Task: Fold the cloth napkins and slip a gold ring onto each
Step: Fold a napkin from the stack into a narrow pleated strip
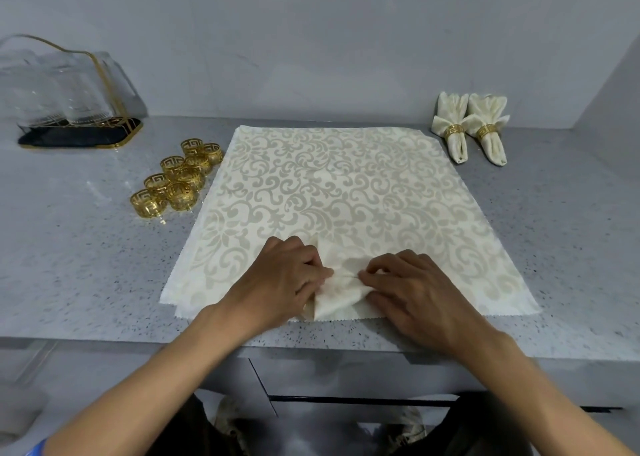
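Observation:
A cream damask napkin [346, 192] lies spread flat on the grey speckled counter, over at least one more napkin whose edge shows at the lower left. My left hand [280, 279] and my right hand [412, 289] pinch a gathered bunch of the cloth [341, 282] near its front edge, fingertips almost meeting. Several gold rings [176, 181] are clustered left of the napkin. Two folded napkins with gold rings around them [471, 126] lie at the back right.
A clear holder with a gold rim on a dark base [76, 109] stands at the back left. The counter's front edge [311, 348] runs just below my hands, with a drawer front beneath. A grey wall backs the counter.

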A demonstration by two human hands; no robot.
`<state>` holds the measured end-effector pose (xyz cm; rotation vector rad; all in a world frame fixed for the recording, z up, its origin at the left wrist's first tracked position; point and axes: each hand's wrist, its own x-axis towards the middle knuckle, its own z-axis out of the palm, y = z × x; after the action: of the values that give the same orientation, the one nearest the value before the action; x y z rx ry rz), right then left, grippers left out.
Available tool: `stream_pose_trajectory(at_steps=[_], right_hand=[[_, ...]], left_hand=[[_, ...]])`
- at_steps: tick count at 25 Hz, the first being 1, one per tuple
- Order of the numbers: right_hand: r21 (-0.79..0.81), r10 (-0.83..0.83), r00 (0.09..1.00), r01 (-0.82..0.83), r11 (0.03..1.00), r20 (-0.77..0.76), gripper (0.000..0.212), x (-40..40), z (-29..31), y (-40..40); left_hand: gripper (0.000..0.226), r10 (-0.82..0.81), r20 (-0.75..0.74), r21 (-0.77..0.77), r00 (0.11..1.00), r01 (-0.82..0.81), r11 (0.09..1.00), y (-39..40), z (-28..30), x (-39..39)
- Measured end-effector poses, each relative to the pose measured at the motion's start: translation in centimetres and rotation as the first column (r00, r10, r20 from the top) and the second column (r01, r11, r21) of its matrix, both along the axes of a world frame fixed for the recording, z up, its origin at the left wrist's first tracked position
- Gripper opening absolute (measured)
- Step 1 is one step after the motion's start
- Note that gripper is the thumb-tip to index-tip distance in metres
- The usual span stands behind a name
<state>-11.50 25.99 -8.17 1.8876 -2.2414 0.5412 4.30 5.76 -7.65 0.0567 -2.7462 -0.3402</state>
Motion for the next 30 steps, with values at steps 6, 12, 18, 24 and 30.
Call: stream_pose_trajectory(at_steps=[6,12,18,24,30], right_hand=[[-0.042,0.018,0.979,-0.009,0.999,0.205,0.037,-0.6,0.1,-0.6],[-0.033,0.011,0.983,-0.005,0.999,0.184,0.034,-0.4,0.2,-0.5],[-0.084,-0.143,0.990,0.143,0.986,0.006,0.023,0.1,0.0,-0.4],[-0.075,-0.131,0.907,0.175,0.982,0.400,0.026,0.5,5.2,-0.3],[0.253,-0.352,0.837,0.265,0.931,0.420,0.043,-2.2,5.8,-2.0]], left_hand=[[0.060,-0.091,0.275,-0.045,0.957,0.108,0.993,-0.2,1.9,2.3],[0.048,0.100,0.159,-0.186,0.982,-0.070,0.980,2.0,0.9,1.4],[0.019,0.152,0.061,-0.190,0.987,-0.138,0.972,1.5,0.2,-0.3],[0.036,0.163,0.295,0.359,0.942,-0.267,0.895,1.7,8.2,-1.1],[0.024,0.005,0.728,0.601,0.686,-0.641,0.477,-0.8,8.0,-5.2]])
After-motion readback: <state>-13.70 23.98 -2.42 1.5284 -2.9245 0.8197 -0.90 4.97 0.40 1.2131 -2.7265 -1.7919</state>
